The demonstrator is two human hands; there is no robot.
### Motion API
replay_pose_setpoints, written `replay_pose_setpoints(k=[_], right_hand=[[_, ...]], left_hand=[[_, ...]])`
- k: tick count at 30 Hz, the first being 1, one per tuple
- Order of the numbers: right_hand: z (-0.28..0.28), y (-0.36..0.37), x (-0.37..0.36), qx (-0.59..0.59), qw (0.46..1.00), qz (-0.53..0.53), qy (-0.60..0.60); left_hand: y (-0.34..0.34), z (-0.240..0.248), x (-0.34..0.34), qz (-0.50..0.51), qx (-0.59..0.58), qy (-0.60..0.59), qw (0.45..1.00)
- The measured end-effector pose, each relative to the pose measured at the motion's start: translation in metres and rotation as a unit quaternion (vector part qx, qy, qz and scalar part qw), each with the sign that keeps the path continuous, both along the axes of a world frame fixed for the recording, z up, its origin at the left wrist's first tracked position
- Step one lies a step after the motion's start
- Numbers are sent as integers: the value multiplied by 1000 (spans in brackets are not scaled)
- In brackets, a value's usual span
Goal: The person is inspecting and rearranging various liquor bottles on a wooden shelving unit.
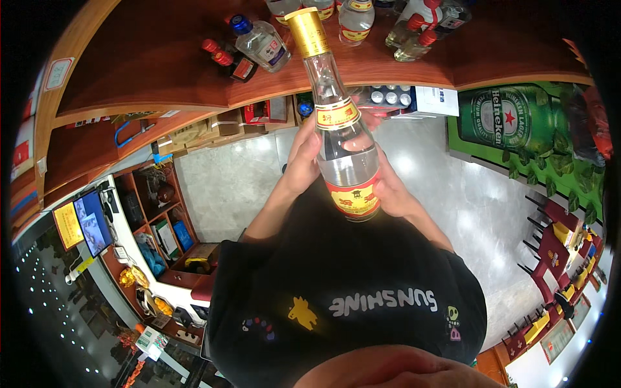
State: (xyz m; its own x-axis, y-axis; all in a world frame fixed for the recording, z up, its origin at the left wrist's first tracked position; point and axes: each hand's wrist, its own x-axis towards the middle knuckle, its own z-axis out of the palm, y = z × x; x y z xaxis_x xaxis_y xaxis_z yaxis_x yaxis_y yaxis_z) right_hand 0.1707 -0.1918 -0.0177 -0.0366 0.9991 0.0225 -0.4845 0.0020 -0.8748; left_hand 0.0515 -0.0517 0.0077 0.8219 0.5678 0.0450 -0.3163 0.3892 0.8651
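Note:
Between my two hands is a clear glass liquor bottle (349, 165) with a tall gold cap and red-and-yellow labels on its neck and lower body. Clear liquid shows inside it. My left hand (303, 158) is wrapped round its left side below the neck label. On the other side, my right hand (393, 191) grips the lower body, with the thumb beside the large label. The bottle leans, its cap pointing away from me toward the wooden shelf (414, 72). Some of my fingers are hidden behind the glass.
On the shelf stand a blue-capped bottle (264, 44), a small red-capped bottle (231, 61), a clear bottle (356, 22) and several others. Below are cans (391, 98) and boxes. A counter with a monitor (94, 223) is at left; a green bottle poster (511, 116) hangs at right.

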Motion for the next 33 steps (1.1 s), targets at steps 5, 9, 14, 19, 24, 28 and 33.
replay_pose_setpoints(k=[5, 9, 14, 19, 24, 28, 33], right_hand=[[1, 11, -12, -4, 1000, -19, -16], [-3, 22, -17, -19, 994, -72, -79], [-4, 44, -15, 0, 959, -180, -217], [11, 67, -6, -29, 956, -190, -220], [27, 77, 3, -15, 949, -194, -248], [17, 85, 12, 12, 943, -188, -275], [-16, 96, 28, 59, 865, -167, -470]], left_hand=[[9, -21, -26, 2, -12, -16, 1000], [10, -24, -40, 45, 58, 21, 997], [14, -17, -43, 63, 112, 50, 990], [38, -4, -26, 94, 100, 68, 988], [51, -1, -21, 92, 108, 47, 989], [53, 4, -15, 97, 97, 26, 990], [56, -11, 8, 123, 116, 87, 982]])
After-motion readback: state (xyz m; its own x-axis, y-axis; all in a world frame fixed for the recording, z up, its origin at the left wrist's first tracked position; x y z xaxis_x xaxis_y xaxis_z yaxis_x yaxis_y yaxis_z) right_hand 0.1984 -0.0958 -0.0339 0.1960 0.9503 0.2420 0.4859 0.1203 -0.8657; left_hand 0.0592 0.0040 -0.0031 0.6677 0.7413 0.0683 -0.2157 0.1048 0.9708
